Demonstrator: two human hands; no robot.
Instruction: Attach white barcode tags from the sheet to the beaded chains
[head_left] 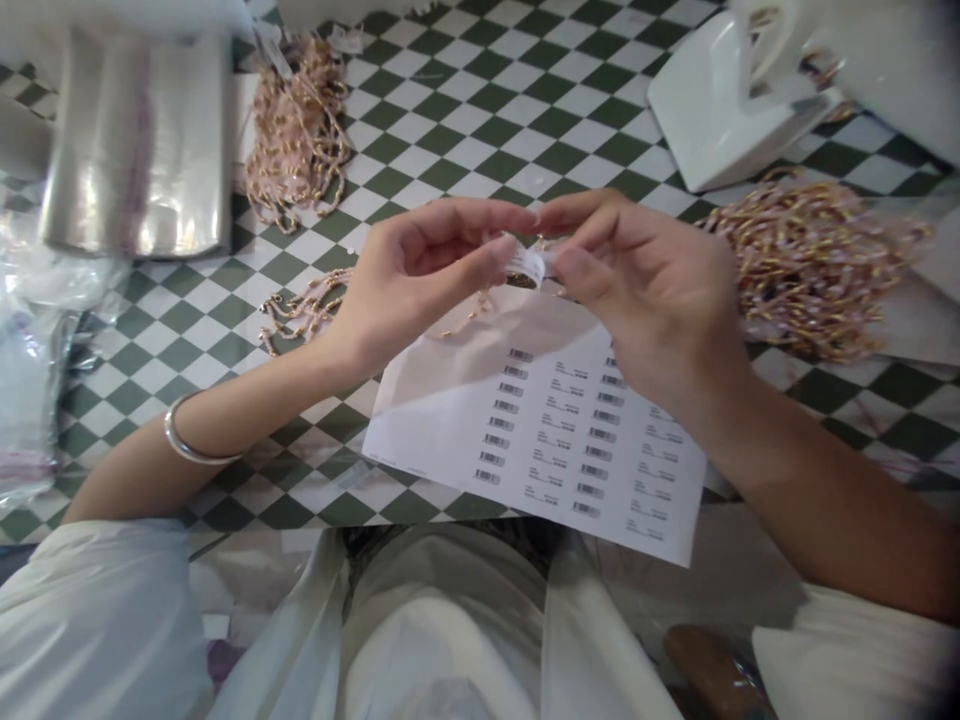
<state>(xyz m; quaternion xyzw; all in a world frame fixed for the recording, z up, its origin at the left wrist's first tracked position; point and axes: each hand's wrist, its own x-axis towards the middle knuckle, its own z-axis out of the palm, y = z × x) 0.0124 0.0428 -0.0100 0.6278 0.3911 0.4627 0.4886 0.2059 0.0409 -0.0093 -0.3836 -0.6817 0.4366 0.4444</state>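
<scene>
My left hand [420, 285] and my right hand [652, 285] meet above a sheet of barcode labels [450, 410]. Between the fingertips is a small white label [529, 262], curled, with faint print on it. My left thumb and fingers pinch its left side. The right thumb and forefinger close on its other end, close to a thin beaded strand [480, 310] that hangs below the left fingers. Whether the label is fixed to that strand I cannot tell. Just behind my left wrist lie more pink and gold beaded strands [304, 308].
A bundle of pink and gold beaded strands [300, 130] lies at the back left, and a larger pile [817, 265] at the right. Clear plastic bags [139, 140] rest at the far left. A white stand-like object [731, 110] occupies the back right of the checkered table [480, 90].
</scene>
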